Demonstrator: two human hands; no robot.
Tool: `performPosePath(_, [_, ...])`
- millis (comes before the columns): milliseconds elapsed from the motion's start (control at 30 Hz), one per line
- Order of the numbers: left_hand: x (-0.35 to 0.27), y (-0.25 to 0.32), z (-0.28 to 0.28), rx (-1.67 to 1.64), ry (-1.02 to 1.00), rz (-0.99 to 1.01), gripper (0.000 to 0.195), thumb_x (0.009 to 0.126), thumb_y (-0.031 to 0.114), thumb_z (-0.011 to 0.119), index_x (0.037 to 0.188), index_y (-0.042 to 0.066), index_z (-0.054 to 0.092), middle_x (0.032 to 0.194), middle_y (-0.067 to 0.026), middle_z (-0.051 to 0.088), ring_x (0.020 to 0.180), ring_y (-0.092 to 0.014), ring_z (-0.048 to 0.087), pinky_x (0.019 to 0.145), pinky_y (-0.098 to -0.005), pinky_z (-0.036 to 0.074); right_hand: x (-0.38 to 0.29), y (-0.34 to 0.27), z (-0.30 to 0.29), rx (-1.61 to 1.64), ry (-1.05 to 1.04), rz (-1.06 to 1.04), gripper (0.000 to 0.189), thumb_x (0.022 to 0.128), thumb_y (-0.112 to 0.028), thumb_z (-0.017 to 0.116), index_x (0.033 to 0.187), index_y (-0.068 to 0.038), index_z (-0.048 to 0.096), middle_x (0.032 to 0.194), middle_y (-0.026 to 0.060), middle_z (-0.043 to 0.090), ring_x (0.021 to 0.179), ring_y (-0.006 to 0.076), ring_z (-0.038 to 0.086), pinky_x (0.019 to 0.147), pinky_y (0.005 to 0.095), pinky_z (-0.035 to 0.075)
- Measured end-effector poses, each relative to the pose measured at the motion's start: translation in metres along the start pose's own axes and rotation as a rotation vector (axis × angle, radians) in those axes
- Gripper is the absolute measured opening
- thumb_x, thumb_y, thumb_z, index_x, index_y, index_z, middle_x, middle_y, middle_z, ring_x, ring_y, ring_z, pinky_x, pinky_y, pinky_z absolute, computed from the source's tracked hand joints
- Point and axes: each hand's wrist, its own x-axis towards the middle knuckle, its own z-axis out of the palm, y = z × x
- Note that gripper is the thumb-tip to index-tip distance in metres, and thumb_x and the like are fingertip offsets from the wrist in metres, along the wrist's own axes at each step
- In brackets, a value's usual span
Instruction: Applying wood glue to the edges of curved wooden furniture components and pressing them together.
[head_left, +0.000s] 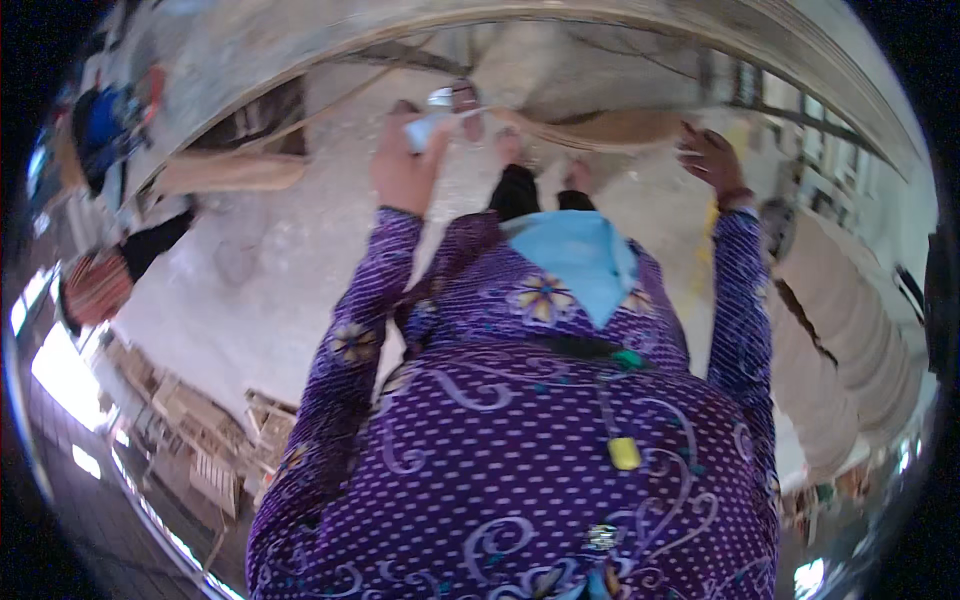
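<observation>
My left hand (405, 165) is raised in front of me with its fingers closed around a small pale-blue and white object (422, 133). Motion blur hides what kind of object it is. A thin whitish tip seems to stick out of it to the right. Off to the right, my right hand (711, 159) has its fingers spread and nothing visible in them. Its fingertips are close to the right end of a curved tan sheet (600, 131), under the edge of a worktable (315, 56). Whether they touch it cannot be told.
A brown sandal (469, 112) and my feet (577, 176) are on the pale floor (255, 255). Another person's leg in striped and black clothing (97, 289) is at left. Large cream rolls or sacks (832, 337) stand at right. Stacked wooden pieces (199, 409) lie lower left.
</observation>
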Motion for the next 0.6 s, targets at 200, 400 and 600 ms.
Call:
performPosePath(200, [0.000, 0.003, 0.005, -0.528, -0.216, -0.367, 0.030, 0.084, 0.032, 0.059, 0.094, 0.004, 0.053, 0.075, -0.0059, 0.060, 0.064, -0.008, 0.054, 0.056, -0.0225, 0.043, -0.026, 0.002, 0.055, 0.078, 0.223, -0.176, 0.033, 0.087, -0.038, 0.053, 0.100, -0.007, 0.055, 0.090, 0.0077, 0.063, 0.080, 0.0195, 0.062, 0.072, 0.0302, 0.051])
performPosePath(400, [-0.001, 0.019, 0.025, -0.820, -0.429, -0.550, 0.028, 0.088, 0.029, 0.052, 0.103, 0.006, 0.051, 0.086, -0.0053, 0.061, 0.072, -0.007, 0.054, 0.060, -0.0193, 0.041, -0.030, 0.020, 0.040, 0.228, 0.207, -0.235, 0.042, 0.085, -0.045, 0.054, 0.088, -0.003, 0.057, 0.084, 0.0098, 0.063, 0.073, 0.0207, 0.063, 0.069, 0.0301, 0.052])
performPosePath(600, [0.008, 0.043, 0.023, -1.075, -0.624, -0.472, 0.034, 0.087, 0.019, 0.052, 0.118, 0.007, 0.044, 0.113, -0.0092, 0.056, 0.096, -0.012, 0.054, 0.075, -0.0241, 0.042, -0.029, 0.042, 0.036, 0.174, 0.251, -0.170, 0.032, 0.086, -0.039, 0.054, 0.089, -0.007, 0.055, 0.084, 0.0077, 0.062, 0.074, 0.0192, 0.062, 0.067, 0.0301, 0.052])
